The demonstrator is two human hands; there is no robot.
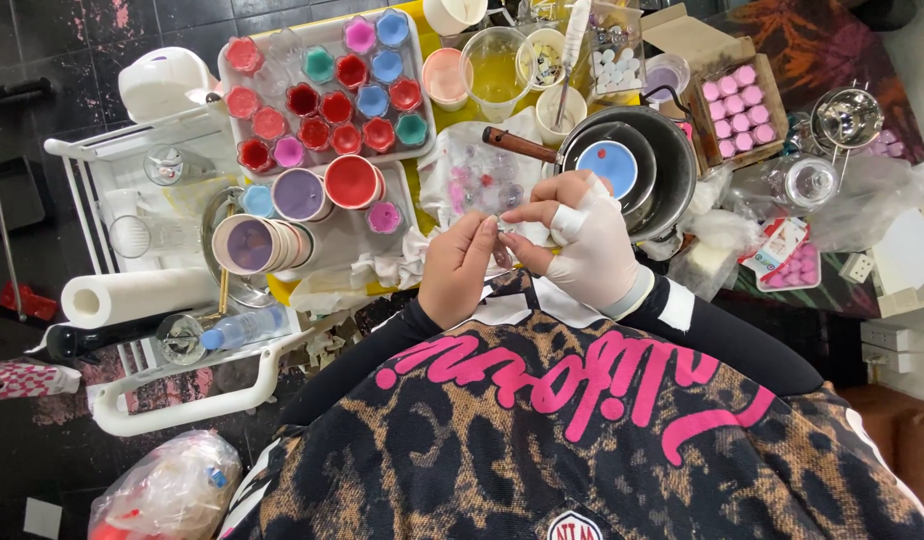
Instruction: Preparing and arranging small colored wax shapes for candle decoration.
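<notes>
My left hand [457,268] is bare, and my right hand [587,245] wears a white glove. Both meet in front of my chest, fingertips pinched on a small pale piece [500,218] that is too small to make out. They hover over a white cloth [472,175] stained with pink and blue. Just beyond my right hand stands a metal pot [672,150] with a wooden handle [517,145]. In the pot lies a blue disc with a red dot [607,165].
A tray [327,160] of several small red, pink, blue and teal cups sits at the far left, with larger purple and red cups [302,195] below it. A box of pink rounds [737,105] is at the right. A paper roll [132,295] and water bottle [237,328] lie at the left.
</notes>
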